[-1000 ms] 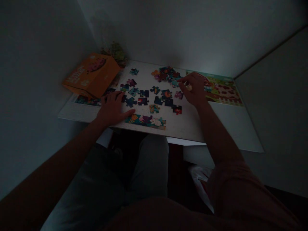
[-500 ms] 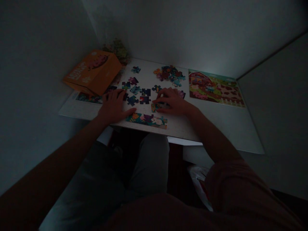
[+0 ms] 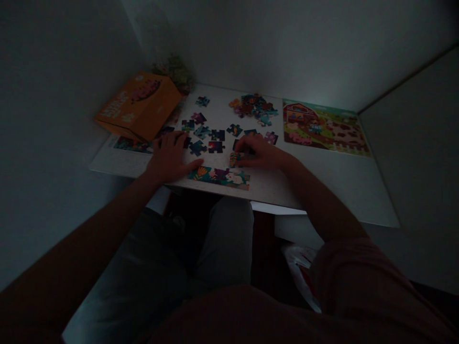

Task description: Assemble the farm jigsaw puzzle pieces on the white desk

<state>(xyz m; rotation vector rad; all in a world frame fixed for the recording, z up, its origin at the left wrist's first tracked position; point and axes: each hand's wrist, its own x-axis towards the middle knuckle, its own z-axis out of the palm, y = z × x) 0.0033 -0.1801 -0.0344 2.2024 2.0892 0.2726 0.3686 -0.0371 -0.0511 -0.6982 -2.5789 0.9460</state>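
Note:
My left hand (image 3: 168,157) lies flat on the white table with its fingers spread, its thumb close to a joined strip of puzzle pieces (image 3: 218,176). The strip shows a white rabbit and an orange flower along the table's front edge. Between the thumb and fingers of my right hand (image 3: 260,152) is a puzzle piece (image 3: 234,159) with orange and green on it, just above the strip's right part. Several loose dark-blue pieces (image 3: 216,146) lie between my hands. A purple piece (image 3: 271,138) is beside my right knuckles; another piece is partly hidden under that hand.
A heap of puzzle pieces (image 3: 256,109) lies at the back of the table (image 3: 337,191). To its right is a farm picture (image 3: 324,126) with a barn and cow. An orange box (image 3: 139,105) stands at the left, over another picture sheet (image 3: 132,145).
My right hand has pinched the orange-and green piece and turned it, shifting slightly right. The fingers have drawn back from the loose pieces behind. My left hand stays in place.

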